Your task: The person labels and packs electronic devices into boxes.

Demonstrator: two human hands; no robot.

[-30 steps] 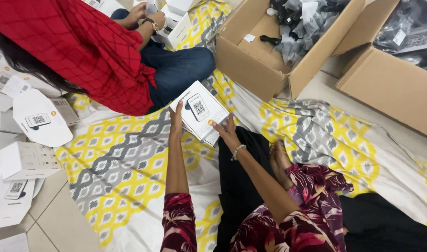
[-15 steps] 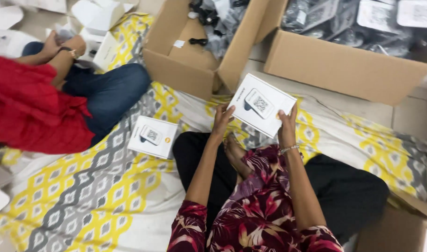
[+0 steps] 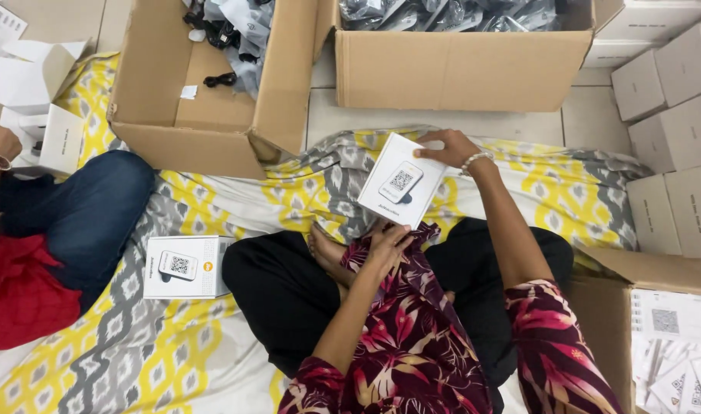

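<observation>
I sit cross-legged on a yellow and grey patterned sheet (image 3: 212, 199). My right hand (image 3: 450, 147) grips the far edge of a white box (image 3: 400, 181) with a device pictured on its lid, holding it just above the sheet in front of my knees. My left hand (image 3: 385, 244) rests with loose fingers on my floral dress over my lap, just below the box and apart from it. A second white box (image 3: 183, 266) of the same kind lies flat on the sheet to my left.
Two open cardboard cartons (image 3: 212, 115) (image 3: 458, 69) with bagged items stand ahead. Plain white boxes (image 3: 672, 115) are stacked at right. A carton with printed leaflets (image 3: 672, 345) is at lower right. Another person in jeans (image 3: 82, 215) and red sits at left.
My view swung right. My left hand let go of the white box and dropped to my lap. My right hand keeps the box, now carried to the right in front of me.
</observation>
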